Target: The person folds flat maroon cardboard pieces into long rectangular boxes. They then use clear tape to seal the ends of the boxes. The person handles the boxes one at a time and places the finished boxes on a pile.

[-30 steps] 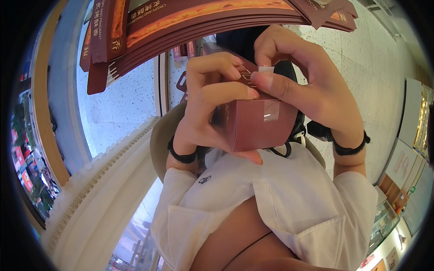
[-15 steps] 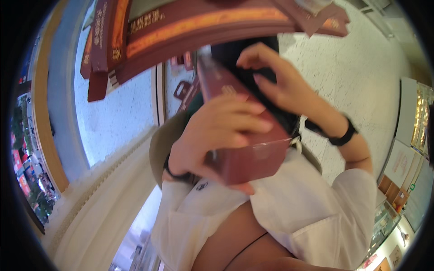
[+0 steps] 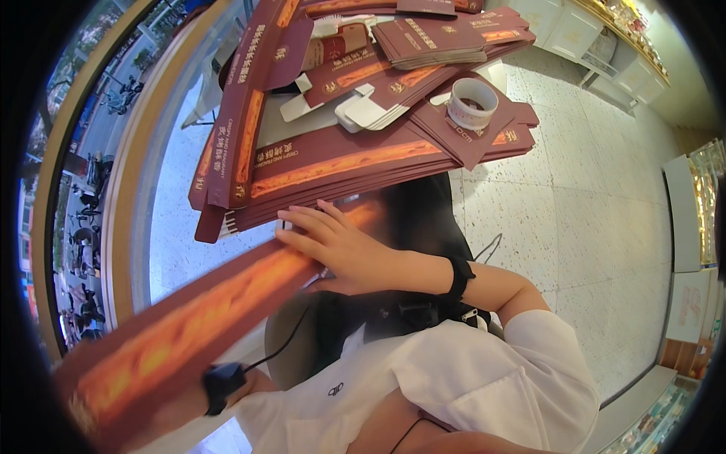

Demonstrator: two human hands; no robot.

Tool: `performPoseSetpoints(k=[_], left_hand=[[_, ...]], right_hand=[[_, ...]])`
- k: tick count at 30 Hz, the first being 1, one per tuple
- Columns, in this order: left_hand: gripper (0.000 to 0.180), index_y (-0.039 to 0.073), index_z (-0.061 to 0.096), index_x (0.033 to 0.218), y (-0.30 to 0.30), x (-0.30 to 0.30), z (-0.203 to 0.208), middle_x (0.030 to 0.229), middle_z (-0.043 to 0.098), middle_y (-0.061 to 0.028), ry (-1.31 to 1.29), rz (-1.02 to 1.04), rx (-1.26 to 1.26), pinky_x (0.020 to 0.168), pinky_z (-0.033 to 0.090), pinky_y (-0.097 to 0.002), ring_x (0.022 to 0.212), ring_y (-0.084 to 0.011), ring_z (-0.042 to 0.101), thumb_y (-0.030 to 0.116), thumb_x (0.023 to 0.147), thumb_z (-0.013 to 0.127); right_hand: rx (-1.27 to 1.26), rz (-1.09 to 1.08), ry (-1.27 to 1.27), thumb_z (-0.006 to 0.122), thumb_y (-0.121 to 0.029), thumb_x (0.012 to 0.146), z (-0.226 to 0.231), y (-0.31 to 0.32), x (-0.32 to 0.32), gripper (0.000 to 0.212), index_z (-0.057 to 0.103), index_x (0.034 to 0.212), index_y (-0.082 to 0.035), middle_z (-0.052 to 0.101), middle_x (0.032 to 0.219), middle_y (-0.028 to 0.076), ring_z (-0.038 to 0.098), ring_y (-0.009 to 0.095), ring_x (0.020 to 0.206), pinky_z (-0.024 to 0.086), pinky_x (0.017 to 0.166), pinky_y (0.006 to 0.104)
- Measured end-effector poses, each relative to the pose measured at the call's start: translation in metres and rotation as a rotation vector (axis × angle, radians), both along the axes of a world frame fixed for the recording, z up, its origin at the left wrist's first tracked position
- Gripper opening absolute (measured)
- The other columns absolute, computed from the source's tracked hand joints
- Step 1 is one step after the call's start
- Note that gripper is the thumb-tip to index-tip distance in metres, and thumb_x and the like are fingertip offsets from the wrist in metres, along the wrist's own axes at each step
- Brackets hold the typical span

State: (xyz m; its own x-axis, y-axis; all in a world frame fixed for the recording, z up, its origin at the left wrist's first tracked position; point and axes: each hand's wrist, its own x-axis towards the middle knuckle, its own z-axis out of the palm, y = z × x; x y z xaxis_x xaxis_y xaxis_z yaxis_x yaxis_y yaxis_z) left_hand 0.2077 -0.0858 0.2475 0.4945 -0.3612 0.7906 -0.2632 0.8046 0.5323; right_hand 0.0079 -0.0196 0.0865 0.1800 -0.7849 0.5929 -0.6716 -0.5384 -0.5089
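A long maroon carton [image 3: 204,318] with an orange food picture lies slantwise across the lower left, its near end blurred. My right hand [image 3: 336,250] grips it near the far end, fingers laid across the top and thumb at the near side. At the carton's lower part is my left hand [image 3: 181,401], blurred, its fingers hidden behind the carton; it appears to hold it. Beyond, a stack of flat maroon cartons [image 3: 378,163] lies on the table, with another long carton [image 3: 246,129] across its left side.
A small paper cup [image 3: 472,104] with dark contents stands on a maroon card atop the stack. Smaller folded maroon boxes [image 3: 427,41] and white-flapped cartons [image 3: 370,110] lie behind. A window frame [image 3: 121,227] runs along the left; speckled floor [image 3: 582,227] shows at right.
The carton has swung from in front of my chest to the lower left, now lengthwise with its orange side showing. My right hand has come down onto it. The view has shifted, showing more table.
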Motion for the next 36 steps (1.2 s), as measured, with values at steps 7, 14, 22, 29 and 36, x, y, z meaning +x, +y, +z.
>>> performPoseSetpoints(k=[7, 14, 22, 29, 36], left_hand=[[0.07, 0.01, 0.026, 0.145, 0.001, 0.017, 0.022, 0.143, 0.038, -0.0136, 0.032, -0.19, -0.027, 0.11, 0.034, -0.045, 0.134, -0.025, 0.039, 0.056, 0.093, 0.032], [0.068, 0.01, 0.03, 0.144, -0.003, 0.01, 0.008, 0.145, 0.036, -0.0158, -0.032, -0.124, -0.011, 0.107, 0.037, -0.0414, 0.13, -0.0255, 0.044, 0.055, 0.093, 0.033], [0.07, 0.008, 0.032, 0.143, -0.016, 0.029, 0.029, 0.143, 0.038, -0.016, 0.104, -0.113, 0.086, 0.105, 0.037, -0.041, 0.127, -0.0251, 0.045, 0.056, 0.093, 0.034], [0.074, 0.003, 0.038, 0.137, -0.05, 0.025, -0.006, 0.134, 0.046, -0.0135, -0.048, -0.537, 0.259, 0.097, 0.041, -0.0375, 0.118, -0.0225, 0.049, 0.05, 0.084, 0.056], [0.088, 0.0, 0.042, 0.131, -0.053, -0.065, 0.02, 0.118, 0.059, -0.0101, -0.801, -0.933, 0.63, 0.088, 0.049, -0.0333, 0.103, -0.0194, 0.059, 0.037, 0.065, 0.085]], right_hand=[[-0.053, 0.158, -0.081, 0.08, -0.039, 0.066, 0.073, 0.02, -0.015, 0.096, 0.033, 0.144, -0.01, 0.053, 0.109, 0.011, 0.05, 0.029, 0.102, 0.039, 0.087, 0.04], [0.077, 0.061, -0.037, 0.075, -0.039, 0.073, 0.076, 0.047, -0.052, 0.087, 0.033, 0.144, -0.01, 0.052, 0.12, 0.016, 0.05, 0.034, 0.11, 0.039, 0.094, 0.0424], [0.124, -0.522, 0.474, 0.065, -0.017, 0.082, 0.061, -0.037, -0.267, 0.07, 0.033, 0.143, -0.007, 0.053, 0.13, 0.016, 0.046, 0.035, 0.123, 0.038, 0.103, 0.0429], [0.334, -0.839, 0.758, 0.069, -0.025, 0.08, -0.003, -0.112, -0.335, 0.082, 0.024, 0.145, -0.005, 0.058, 0.12, 0.02, 0.055, 0.034, 0.113, 0.044, 0.094, 0.0434], [0.269, -0.732, 0.823, 0.066, -0.022, 0.081, 0.023, -0.105, -0.314, 0.048, 0.052, 0.125, -0.009, 0.068, 0.087, 0.013, 0.066, 0.031, 0.082, 0.051, 0.073, 0.0399]])
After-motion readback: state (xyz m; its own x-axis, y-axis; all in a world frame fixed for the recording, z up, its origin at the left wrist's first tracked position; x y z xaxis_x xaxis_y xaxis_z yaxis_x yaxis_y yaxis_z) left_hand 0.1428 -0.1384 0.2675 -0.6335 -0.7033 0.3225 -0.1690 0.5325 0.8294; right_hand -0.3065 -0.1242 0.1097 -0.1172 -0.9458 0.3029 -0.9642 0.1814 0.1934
